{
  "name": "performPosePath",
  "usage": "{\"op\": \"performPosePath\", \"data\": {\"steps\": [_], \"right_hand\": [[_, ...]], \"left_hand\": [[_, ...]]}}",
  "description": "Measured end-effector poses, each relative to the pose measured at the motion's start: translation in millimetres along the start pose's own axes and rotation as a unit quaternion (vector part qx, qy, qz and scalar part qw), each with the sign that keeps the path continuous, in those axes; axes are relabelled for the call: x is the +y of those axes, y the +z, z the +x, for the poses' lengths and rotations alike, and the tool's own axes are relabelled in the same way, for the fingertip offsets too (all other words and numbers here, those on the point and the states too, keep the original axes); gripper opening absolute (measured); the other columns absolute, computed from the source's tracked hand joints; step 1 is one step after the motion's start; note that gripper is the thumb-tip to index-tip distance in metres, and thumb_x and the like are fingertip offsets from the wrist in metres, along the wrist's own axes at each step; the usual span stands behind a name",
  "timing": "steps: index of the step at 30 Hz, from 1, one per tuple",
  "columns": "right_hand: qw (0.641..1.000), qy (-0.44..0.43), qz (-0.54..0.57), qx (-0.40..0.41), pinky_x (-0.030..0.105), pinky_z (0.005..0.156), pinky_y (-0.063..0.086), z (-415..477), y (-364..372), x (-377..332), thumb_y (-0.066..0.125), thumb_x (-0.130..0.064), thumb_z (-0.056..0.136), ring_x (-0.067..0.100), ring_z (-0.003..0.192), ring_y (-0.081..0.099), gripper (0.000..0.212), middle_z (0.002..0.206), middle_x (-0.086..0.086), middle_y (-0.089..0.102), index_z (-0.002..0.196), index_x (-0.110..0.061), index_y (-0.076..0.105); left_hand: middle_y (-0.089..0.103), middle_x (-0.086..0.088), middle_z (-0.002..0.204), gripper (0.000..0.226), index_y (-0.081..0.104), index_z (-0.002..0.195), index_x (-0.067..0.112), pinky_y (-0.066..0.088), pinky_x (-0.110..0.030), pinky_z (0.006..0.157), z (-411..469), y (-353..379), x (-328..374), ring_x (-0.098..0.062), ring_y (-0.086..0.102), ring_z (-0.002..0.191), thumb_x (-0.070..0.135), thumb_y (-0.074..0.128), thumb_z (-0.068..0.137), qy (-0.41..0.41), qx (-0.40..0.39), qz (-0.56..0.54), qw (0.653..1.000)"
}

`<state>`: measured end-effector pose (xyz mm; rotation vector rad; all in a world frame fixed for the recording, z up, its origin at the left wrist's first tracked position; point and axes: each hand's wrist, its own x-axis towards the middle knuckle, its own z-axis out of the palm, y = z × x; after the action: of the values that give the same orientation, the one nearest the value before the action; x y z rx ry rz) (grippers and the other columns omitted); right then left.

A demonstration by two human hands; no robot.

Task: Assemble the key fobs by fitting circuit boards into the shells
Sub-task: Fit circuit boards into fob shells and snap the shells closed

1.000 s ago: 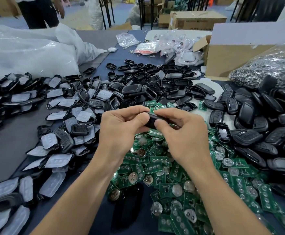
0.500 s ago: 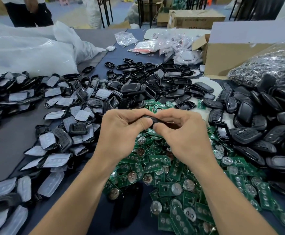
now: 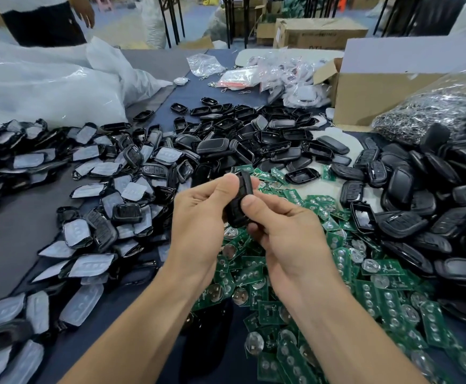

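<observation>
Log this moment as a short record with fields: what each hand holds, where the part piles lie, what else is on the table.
held item: black key fob, tilted on end above the boards
left hand: grips the fob's left side, thumb near its top
right hand: thumb pressed on the fob's front
circuit boards: green pile under and right of the hands
shells with white pads: spread at left
black shells: heap behind the hands
closed black fobs: heap at right
cardboard box: far right
</observation>
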<state>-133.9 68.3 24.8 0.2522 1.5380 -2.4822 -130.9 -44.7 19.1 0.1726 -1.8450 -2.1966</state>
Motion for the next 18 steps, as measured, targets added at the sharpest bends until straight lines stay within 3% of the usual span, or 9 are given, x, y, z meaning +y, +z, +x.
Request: {"op": "performPosePath", "data": {"steps": [6, 10, 11, 13, 15, 16, 18], "right_hand": [[0.995, -0.002, -0.080, -0.063, 0.021, 0.059, 0.057, 4, -6, -6, 0.077, 0.000, 0.087, 0.014, 0.066, 0.071, 0.016, 0.080, 0.007, 0.079, 0.079, -0.013, 0.081], [0.985, 0.010, -0.145, -0.090, 0.019, 0.058, 0.057, 9, -21, -31, 0.078, -0.003, 0.083, 0.015, 0.069, 0.073, 0.008, 0.084, 0.010, 0.080, 0.089, -0.008, 0.078], [0.991, 0.013, -0.117, -0.063, 0.019, 0.060, 0.057, 13, -31, -42, 0.079, -0.008, 0.078, 0.015, 0.072, 0.074, 0.014, 0.088, 0.010, 0.080, 0.092, -0.008, 0.077], [0.997, -0.009, 0.074, -0.003, 0.022, 0.069, 0.060, 21, -59, -67, 0.076, -0.015, 0.076, 0.016, 0.085, 0.076, 0.033, 0.098, 0.010, 0.080, 0.107, -0.005, 0.073], [0.966, -0.076, 0.248, -0.009, 0.030, 0.086, 0.061, 26, -87, -87, 0.075, -0.027, 0.087, 0.019, 0.107, 0.075, 0.043, 0.114, 0.007, 0.078, 0.124, -0.007, 0.066], [0.964, -0.103, 0.244, -0.023, 0.033, 0.094, 0.059, 28, -98, -94, 0.076, -0.037, 0.089, 0.018, 0.116, 0.072, 0.052, 0.121, 0.004, 0.076, 0.130, -0.010, 0.062], [0.987, -0.117, 0.114, -0.013, 0.034, 0.101, 0.056, 33, -105, -99, 0.087, -0.046, 0.075, 0.016, 0.119, 0.070, 0.074, 0.126, -0.001, 0.075, 0.134, -0.013, 0.059]], "left_hand": [[0.079, -0.019, 0.098, 0.040, 0.084, 0.090, 0.009, 0.059, -0.055, 0.095, 2, -4, 1, -0.039, 0.075, 0.099, 0.029, 0.054, 0.107, -0.028, -0.008, 0.007, 1.000], [0.081, -0.005, 0.103, 0.041, 0.084, 0.098, 0.023, 0.062, -0.030, 0.085, 3, -2, 2, -0.023, 0.077, 0.100, 0.051, 0.053, 0.094, -0.008, -0.014, 0.023, 1.000], [0.081, 0.001, 0.106, 0.042, 0.082, 0.105, 0.025, 0.061, -0.024, 0.085, 3, -3, 3, -0.017, 0.077, 0.102, 0.052, 0.053, 0.091, -0.001, -0.014, 0.031, 0.999], [0.081, 0.005, 0.107, 0.041, 0.078, 0.114, 0.022, 0.060, -0.024, 0.089, 5, -6, 1, -0.013, 0.077, 0.103, 0.049, 0.055, 0.093, -0.003, -0.001, 0.044, 0.999], [0.081, 0.003, 0.105, 0.030, 0.078, 0.114, 0.020, 0.062, -0.030, 0.092, 7, -9, 0, -0.014, 0.077, 0.102, 0.038, 0.057, 0.102, -0.014, 0.015, 0.051, 0.998], [0.081, 0.002, 0.103, 0.026, 0.079, 0.111, 0.021, 0.062, -0.032, 0.092, 7, -8, 0, -0.015, 0.077, 0.100, 0.033, 0.057, 0.104, -0.018, 0.022, 0.054, 0.998], [0.082, 0.003, 0.100, 0.022, 0.080, 0.107, 0.023, 0.060, -0.034, 0.093, 7, -7, -1, -0.014, 0.078, 0.098, 0.031, 0.059, 0.104, -0.021, 0.032, 0.064, 0.997]]}}
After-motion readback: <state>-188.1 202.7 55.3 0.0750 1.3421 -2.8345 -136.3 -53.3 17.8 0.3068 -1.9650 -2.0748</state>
